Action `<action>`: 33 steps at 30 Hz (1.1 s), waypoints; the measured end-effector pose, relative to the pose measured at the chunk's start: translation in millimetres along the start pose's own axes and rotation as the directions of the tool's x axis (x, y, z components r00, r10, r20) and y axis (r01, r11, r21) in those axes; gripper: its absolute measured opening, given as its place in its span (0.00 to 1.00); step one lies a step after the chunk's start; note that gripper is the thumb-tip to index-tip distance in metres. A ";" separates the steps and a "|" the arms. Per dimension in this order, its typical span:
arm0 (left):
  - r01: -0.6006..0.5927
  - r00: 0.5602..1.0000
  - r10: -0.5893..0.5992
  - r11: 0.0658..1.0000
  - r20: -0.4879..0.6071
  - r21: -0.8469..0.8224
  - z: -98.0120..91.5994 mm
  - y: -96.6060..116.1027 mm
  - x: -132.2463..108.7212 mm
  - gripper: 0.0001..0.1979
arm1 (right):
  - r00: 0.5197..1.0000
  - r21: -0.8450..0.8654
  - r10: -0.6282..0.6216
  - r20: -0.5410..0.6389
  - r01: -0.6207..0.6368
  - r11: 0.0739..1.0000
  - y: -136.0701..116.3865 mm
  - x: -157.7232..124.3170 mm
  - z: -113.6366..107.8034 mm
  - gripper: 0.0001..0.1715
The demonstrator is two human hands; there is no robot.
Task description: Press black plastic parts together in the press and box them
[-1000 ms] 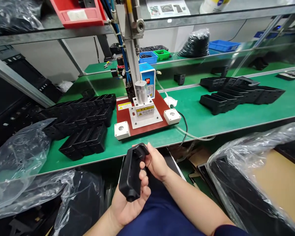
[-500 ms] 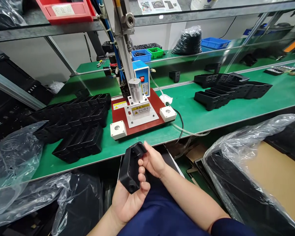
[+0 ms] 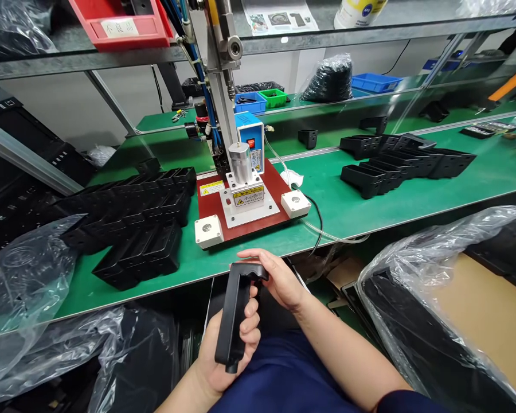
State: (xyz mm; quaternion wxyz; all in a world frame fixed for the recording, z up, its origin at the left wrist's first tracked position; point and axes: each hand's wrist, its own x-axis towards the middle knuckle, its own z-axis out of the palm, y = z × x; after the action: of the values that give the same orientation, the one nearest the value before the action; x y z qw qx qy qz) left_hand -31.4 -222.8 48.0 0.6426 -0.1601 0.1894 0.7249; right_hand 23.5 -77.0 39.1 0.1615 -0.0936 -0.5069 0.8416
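Note:
A black plastic housing (image 3: 229,315), an elongated hollow part with a bent top end and a small stub at its lower end, is held in front of my body. My left hand (image 3: 210,355) wraps round its lower length, fingers curled over the right side. At the upper end my right hand (image 3: 284,282) holds the bent corner, with one finger stretched along the far edge. Beyond the hands stands a bench press (image 3: 241,163) on a red base plate (image 3: 234,228), with a white button box (image 3: 208,231) at its left front and another button box (image 3: 296,204) on the right.
Rows of similar black housings (image 3: 140,252) stand on the green bench (image 3: 331,221) at left, and another group (image 3: 395,163) at right. Plastic-lined boxes (image 3: 387,298) sit below the bench edge. Overhead, a shelf (image 3: 279,43) carries a red bin (image 3: 124,28).
The housing has turned more upright, showing its long outer side. My right hand has shifted up over its top end, one finger now extended. The camera view has tilted slightly.

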 end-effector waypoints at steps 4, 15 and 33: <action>-0.004 0.997 0.006 0.999 -0.072 0.039 5.1 3.8 2.0 0.12 | 0.999 -0.093 -0.044 0.020 0.046 0.995 -3.3 1.1 -4.6 0.23; -0.001 0.959 0.142 0.866 -0.244 0.501 2.4 8.4 19.0 0.15 | 0.984 -0.456 -0.010 0.179 0.091 0.885 -23.2 -0.2 -23.3 0.24; -0.802 0.415 0.484 -0.205 0.771 0.561 177.8 171.7 101.4 0.20 | 0.518 -0.659 -0.854 0.040 0.656 0.367 -134.0 137.3 -24.5 0.14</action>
State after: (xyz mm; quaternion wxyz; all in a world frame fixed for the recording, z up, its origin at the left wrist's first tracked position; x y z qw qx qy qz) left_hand -212.2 -66.6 167.4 0.1342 0.4699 0.5270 0.6954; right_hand -72.6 51.6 146.8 0.5722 -0.0229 -0.6960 0.4331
